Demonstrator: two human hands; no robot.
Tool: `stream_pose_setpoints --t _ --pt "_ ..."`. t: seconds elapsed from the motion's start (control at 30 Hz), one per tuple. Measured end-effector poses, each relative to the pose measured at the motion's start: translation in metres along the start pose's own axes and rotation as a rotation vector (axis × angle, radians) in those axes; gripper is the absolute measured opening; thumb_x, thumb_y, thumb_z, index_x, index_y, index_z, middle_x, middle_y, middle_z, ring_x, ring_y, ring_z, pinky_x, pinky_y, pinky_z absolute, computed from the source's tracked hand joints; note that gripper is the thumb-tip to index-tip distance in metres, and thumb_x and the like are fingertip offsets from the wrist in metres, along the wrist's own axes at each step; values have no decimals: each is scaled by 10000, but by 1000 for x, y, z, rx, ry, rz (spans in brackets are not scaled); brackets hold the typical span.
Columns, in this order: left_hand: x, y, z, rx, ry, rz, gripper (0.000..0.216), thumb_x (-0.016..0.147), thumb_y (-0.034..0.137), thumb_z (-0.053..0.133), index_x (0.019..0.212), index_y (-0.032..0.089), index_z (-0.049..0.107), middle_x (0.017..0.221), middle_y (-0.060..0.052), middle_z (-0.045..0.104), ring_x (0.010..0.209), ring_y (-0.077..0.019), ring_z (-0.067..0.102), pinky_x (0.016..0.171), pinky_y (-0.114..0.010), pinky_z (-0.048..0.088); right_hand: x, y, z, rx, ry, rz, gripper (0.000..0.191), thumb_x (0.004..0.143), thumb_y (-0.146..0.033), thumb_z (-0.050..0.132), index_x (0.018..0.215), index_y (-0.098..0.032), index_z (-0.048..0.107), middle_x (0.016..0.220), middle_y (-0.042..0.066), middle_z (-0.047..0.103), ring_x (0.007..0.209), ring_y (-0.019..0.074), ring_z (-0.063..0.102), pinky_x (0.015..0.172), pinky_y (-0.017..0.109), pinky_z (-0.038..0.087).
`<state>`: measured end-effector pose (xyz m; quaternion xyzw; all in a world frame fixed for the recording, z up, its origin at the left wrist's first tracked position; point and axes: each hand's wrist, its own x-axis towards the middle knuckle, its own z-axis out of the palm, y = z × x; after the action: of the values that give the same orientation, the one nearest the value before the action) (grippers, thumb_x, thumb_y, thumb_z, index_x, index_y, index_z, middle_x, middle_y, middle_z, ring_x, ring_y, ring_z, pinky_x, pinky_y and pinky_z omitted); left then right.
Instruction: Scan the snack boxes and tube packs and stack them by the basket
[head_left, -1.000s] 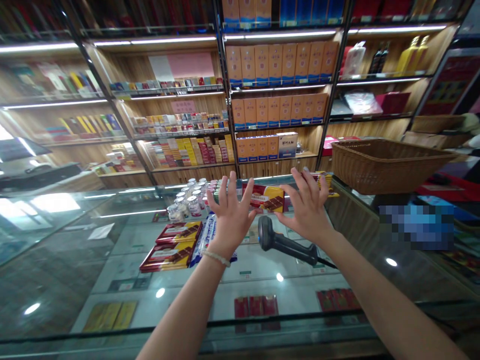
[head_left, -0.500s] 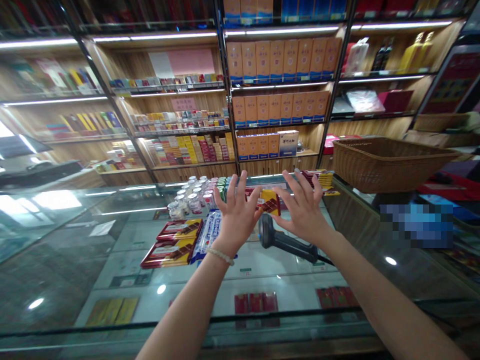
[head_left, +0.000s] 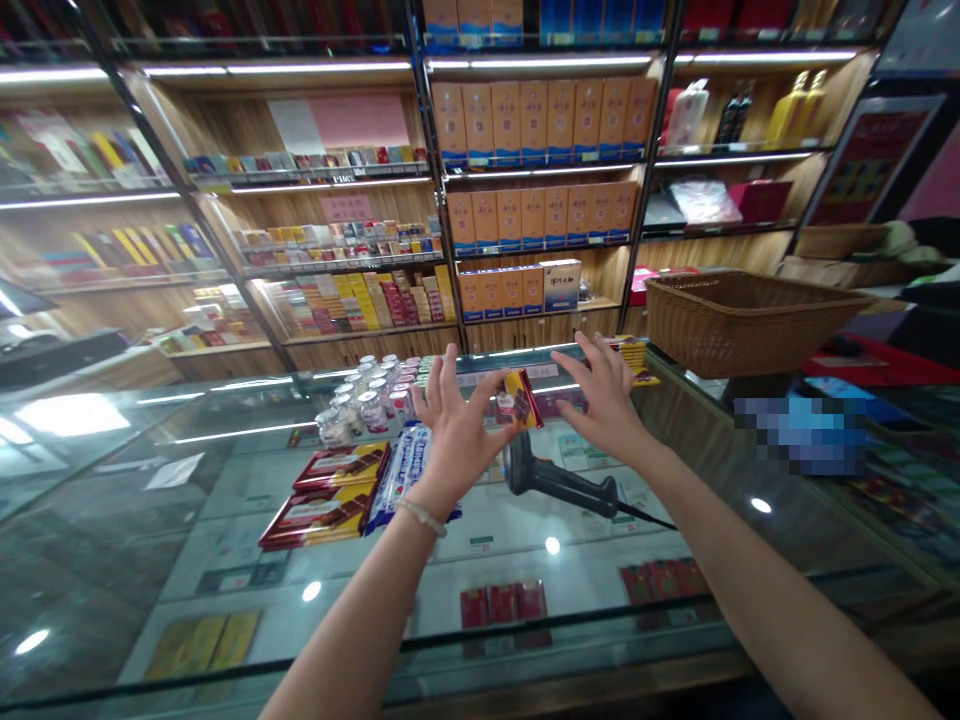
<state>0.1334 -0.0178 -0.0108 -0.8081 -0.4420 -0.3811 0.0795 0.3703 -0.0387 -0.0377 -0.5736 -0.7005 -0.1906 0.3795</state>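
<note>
My left hand [head_left: 459, 430], with a pale beaded bracelet at the wrist, pinches a yellow and dark-red chocolate bar [head_left: 523, 400] between thumb and forefinger. The bar is raised above the glass counter and tilted. To its right, my right hand [head_left: 606, 405] is apart from it, fingers spread and nothing in them. Below both hands lies a dark barcode scanner [head_left: 562, 483] with its cable running right. Left of my left hand, similar chocolate bars [head_left: 326, 508] lie flat beside blue-and-white packets [head_left: 399, 468], which my wrist partly covers.
Several small lidded containers [head_left: 367, 408] stand in rows behind the packets. More chocolate bars [head_left: 637, 362] are stacked at the counter's far right, near a wicker basket [head_left: 742, 330]. Shelves of orange boxes [head_left: 532, 125] rise behind the glass counter [head_left: 420, 580].
The chocolate bar has turned more upright in my left hand. My right hand has drawn away from it to the right. The view has shifted slightly to the right.
</note>
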Motion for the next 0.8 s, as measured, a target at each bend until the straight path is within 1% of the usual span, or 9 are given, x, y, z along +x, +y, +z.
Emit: stream_pose_setpoints --t 0.07,0.17,0.27,0.37,0.5,0.67,0.8 --pt "0 0 2 -64 -43 18 632 786 415 891 1374 366 666 1808 -98 42 1648 -446 66 1276 -715 126 -2 2 2 21 -81 -37 666 905 -383 635 1554 -336 490 1750 100 269 1627 376 166 1238 666 228" --pt "-1 0 5 -135 -97 32 651 762 401 903 1368 350 670 1810 -93 -10 1652 -441 40 1287 -693 120 -4 2 1 66 -195 -95 776 861 -466 714 1586 -363 457 1756 100 255 1635 381 137 1236 680 234" --pt "-2 -1 6 -168 -138 47 672 757 381 897 1384 342 658 1809 -95 -26 1654 -434 26 1291 -679 119 -5 -1 0 77 -244 -89 847 830 -519 767 1599 -386 437 1762 100 243 1638 392 126 1232 705 231" --pt "-3 -2 8 -179 -159 65 663 776 363 873 1400 346 649 1809 -91 -32 1654 -430 40 1290 -673 123 -6 -5 1 93 -255 -74 861 809 -545 806 1582 -391 461 1771 108 215 1644 394 113 1242 709 213" --pt "-3 -2 10 -184 -160 82 683 769 362 874 1412 361 644 1809 -80 -48 1651 -437 45 1283 -677 133 -7 -8 6 110 -241 -78 830 790 -519 835 1539 -374 509 1779 117 190 1650 388 98 1257 704 179" --pt "-4 -1 12 -195 -184 98 722 756 394 893 1428 385 630 1811 -68 -29 1650 -436 47 1283 -690 96 -8 -10 9 99 -224 -90 820 742 -460 862 1492 -362 548 1786 116 176 1645 412 112 1234 722 207" --pt "-4 -4 11 -180 -163 123 705 773 452 886 1424 372 629 1810 -83 -16 1648 -438 65 1283 -687 119 -7 -11 6 100 -186 -88 735 764 -448 829 1448 -347 580 1785 107 182 1644 407 122 1239 709 213"
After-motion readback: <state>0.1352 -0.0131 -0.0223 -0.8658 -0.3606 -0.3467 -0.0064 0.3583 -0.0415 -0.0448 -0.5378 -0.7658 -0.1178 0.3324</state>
